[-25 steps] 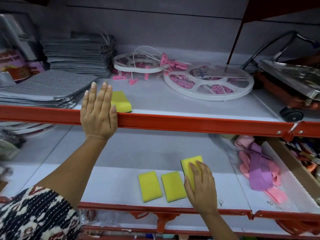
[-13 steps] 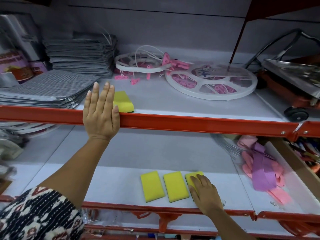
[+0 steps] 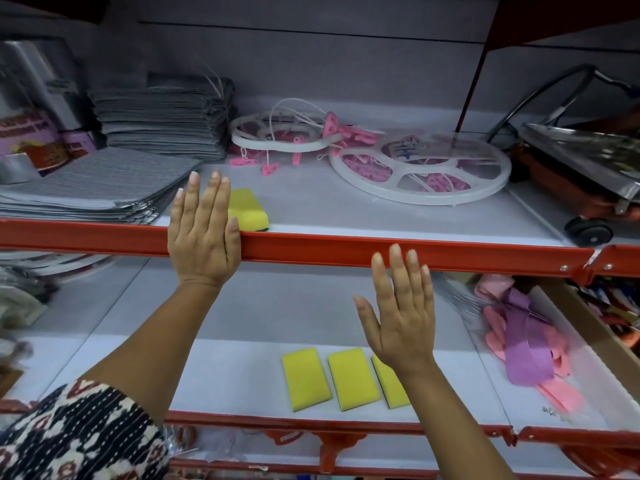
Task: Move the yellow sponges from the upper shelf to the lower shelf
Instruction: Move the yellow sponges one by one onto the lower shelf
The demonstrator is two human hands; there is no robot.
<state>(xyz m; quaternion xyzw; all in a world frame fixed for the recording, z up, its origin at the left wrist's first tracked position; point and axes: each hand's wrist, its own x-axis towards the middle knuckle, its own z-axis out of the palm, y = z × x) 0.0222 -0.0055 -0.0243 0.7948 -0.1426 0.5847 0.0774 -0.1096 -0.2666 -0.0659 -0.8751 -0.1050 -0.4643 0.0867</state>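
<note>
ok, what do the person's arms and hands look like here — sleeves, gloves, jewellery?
Both hands are bare: no gloves, rings or watch visible on the left hand or right hand. Nails are short and unpainted. The left arm has a patterned sleeve in black, white and dark red near the elbow. The right forearm is uncovered as far as the frame shows.

The right hand [image 3: 401, 317] has let go and lifted off the third sponge [image 3: 389, 386], now lying flat beside the other two near the lower shelf's [image 3: 225, 382] front edge; open, empty fingers rise toward the red rail [image 3: 329, 249].
</note>
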